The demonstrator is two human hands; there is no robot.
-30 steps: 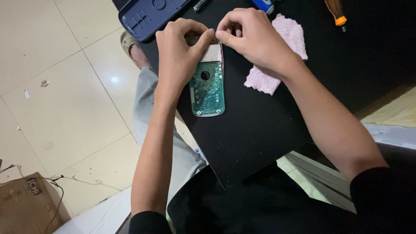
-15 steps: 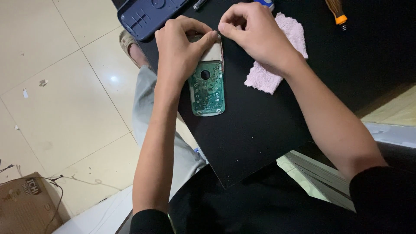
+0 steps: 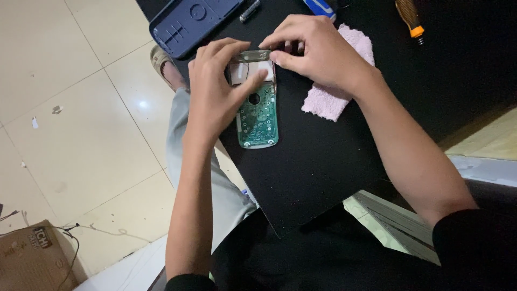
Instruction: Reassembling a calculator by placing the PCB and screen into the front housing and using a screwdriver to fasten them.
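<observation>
**Display End of the Circuit Board: Both Hands at the Glass Strip**

The green circuit board (image 3: 258,116) lies flat on the black table (image 3: 323,161), just above the middle of the frame, long axis running top to bottom. Its upper end carries a pale display panel (image 3: 257,70) with a thin clear glass strip (image 3: 254,54) along the top edge.

The left hand (image 3: 218,91) covers the board's left edge. Its thumb presses across the panel area and its fingers curl over the top left corner; it steadies the board and holds nothing loose. The right hand (image 3: 318,51) comes in from the upper right, thumb and forefinger closed in a narrow pinch on the right end of the glass strip.

Judged step: work at the display, with the strip being lifted from or seated on the board. Which of the two cannot be told from this view.

Next move, as a judgement: a small, even force along the strip, with the left thumb keeping the board flat. Thin glass is likely to crack if twisted.

Nearby: a pink cloth (image 3: 336,81) lies under the right wrist. A dark blue plastic cover (image 3: 188,21) lies at upper left, a small battery (image 3: 250,9) at top centre, and a screwdriver with an orange collar (image 3: 409,19) at upper right.
</observation>
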